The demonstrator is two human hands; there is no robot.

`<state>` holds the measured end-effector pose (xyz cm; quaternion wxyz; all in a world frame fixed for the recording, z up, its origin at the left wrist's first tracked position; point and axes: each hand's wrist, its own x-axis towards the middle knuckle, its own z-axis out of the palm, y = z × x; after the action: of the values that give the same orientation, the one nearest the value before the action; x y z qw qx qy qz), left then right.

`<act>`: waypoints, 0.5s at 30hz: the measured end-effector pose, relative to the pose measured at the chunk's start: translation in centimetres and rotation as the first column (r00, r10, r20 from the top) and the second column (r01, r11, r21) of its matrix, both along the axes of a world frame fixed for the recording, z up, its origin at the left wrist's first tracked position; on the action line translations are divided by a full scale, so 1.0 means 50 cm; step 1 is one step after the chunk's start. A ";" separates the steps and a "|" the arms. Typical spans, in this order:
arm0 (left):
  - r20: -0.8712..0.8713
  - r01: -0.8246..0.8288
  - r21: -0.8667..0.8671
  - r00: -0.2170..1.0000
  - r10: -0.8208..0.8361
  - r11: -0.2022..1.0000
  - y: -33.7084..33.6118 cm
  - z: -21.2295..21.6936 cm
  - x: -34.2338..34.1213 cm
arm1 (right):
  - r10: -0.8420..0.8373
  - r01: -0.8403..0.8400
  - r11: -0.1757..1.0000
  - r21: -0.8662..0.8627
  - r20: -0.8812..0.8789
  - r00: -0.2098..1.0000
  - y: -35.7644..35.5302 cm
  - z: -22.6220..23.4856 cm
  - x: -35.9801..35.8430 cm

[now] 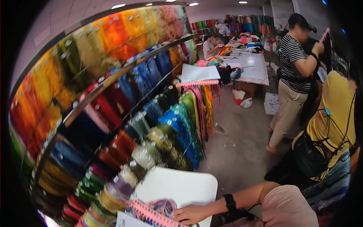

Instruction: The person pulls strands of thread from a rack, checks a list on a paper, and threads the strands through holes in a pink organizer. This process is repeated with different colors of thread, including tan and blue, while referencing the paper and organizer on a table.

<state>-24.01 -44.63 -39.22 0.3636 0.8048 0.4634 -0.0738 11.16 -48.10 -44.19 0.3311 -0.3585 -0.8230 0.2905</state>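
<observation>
Fabric swatches (160, 208) on a pink-combed hanger strip (151, 215) sit at the bottom of our view, lying over a white card (181, 185) that we seem to be holding up near the racks. Our right hand (191, 213) rests on the strip's near end, fingers curled over its edge in a loose grip, with a black watch (229, 202) on the wrist; our left hand is out of sight, so we cannot tell what it is doing. We judge the sorting or matching to be midway: one bundle is out and in hand, while the rack (113, 98) to our left is full of hanging sample bundles in orange, red, blue and green, none visibly set aside. Farther off, a second white card (198, 72) with a pink strip sits on the rack end. To the right, a person in a striped top (293, 60) lifts a pink strip, and a person in yellow (334, 113) stands close by us.
</observation>
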 end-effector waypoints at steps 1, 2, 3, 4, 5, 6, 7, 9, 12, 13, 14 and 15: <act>0.022 -0.072 0.096 0.997 0.070 0.993 -0.009 0.001 0.003 | -0.026 0.025 1.000 -0.011 -0.111 0.993 0.006 0.009 0.032; 0.052 -0.142 0.187 0.989 0.135 0.972 -0.012 -0.022 -0.010 | -0.051 0.047 0.999 -0.026 -0.221 0.974 0.012 0.015 0.065; 0.043 -0.136 0.204 0.991 0.130 0.969 -0.014 -0.035 -0.014 | -0.106 0.091 0.990 -0.106 -0.152 0.983 0.020 0.023 0.098; 0.027 -0.185 0.222 0.983 0.184 0.957 -0.016 -0.049 -0.014 | -0.112 0.097 0.991 -0.097 -0.164 0.980 0.031 0.018 0.109; 0.013 -0.234 0.234 0.971 0.238 0.944 -0.015 -0.070 -0.020 | -0.131 0.135 0.991 0.010 -0.181 0.975 0.033 0.006 0.114; 0.004 -0.233 0.235 0.971 0.239 0.943 -0.015 -0.106 -0.048 | -0.147 0.173 0.978 0.117 -0.200 0.969 0.038 -0.005 0.114; 0.077 -0.363 0.065 0.930 0.358 0.929 -0.015 -0.149 -0.087 | -0.140 0.173 0.967 0.184 -0.181 0.973 0.038 -0.015 0.097; 0.120 -0.457 -0.122 0.874 0.470 0.881 -0.012 -0.198 -0.123 | -0.113 0.126 0.964 0.234 -0.066 0.991 0.027 -0.011 0.078; 0.120 -0.320 0.117 0.944 0.307 0.940 -0.001 -0.229 -0.133 | -0.066 0.039 0.967 0.252 0.097 0.993 0.008 -0.007 0.056; 0.140 -0.295 0.175 0.952 0.273 0.939 0.003 -0.228 -0.111 | -0.051 0.016 0.968 0.252 0.134 0.990 0.008 -0.014 0.046; 0.159 -0.268 0.232 0.959 0.236 0.935 0.003 -0.222 -0.091 | -0.041 -0.004 0.968 0.250 0.173 0.984 0.010 -0.022 0.041; 0.078 -0.328 0.029 0.943 0.325 0.944 0.011 -0.187 -0.040 | -0.048 -0.006 0.969 0.246 0.212 0.976 0.011 -0.027 0.038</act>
<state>-26.02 -44.05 -48.58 0.3707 0.7264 0.5781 0.0262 13.08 -47.57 -45.55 0.2842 -0.3532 -0.8799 0.1422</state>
